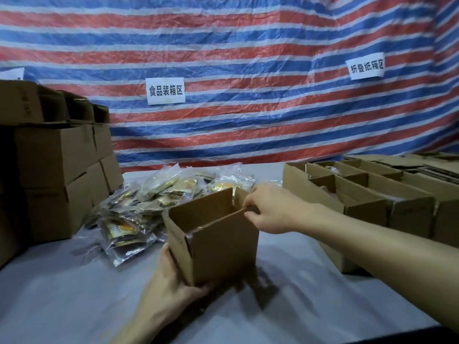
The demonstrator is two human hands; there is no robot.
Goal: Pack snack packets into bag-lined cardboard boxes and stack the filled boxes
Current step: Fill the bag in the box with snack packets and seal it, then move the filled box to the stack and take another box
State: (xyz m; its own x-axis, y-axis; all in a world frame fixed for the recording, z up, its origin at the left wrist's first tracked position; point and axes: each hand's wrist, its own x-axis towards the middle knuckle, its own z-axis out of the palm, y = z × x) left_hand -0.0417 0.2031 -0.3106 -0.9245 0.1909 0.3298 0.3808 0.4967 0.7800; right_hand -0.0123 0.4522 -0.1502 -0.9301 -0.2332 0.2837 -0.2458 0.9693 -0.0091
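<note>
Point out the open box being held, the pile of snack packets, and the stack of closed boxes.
open box (224, 244): head view, front wall.
snack packets (124, 228): head view, orange-printed packet in front.
stacked boxes (53, 155): head view, middle box's side.

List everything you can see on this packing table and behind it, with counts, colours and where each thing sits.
open box: one, brown, table centre, flaps up
snack packets: a loose pile, clear and gold, behind the open box
stacked boxes: several, brown, left side
open boxes: several in rows, brown, right side
table: one, grey cover
tarp: one, red, blue and white stripes, backdrop
paper signs: two fully visible, white, on the tarp
left hand: grip on the box's near bottom corner
right hand: grip on the box's far right rim
</note>
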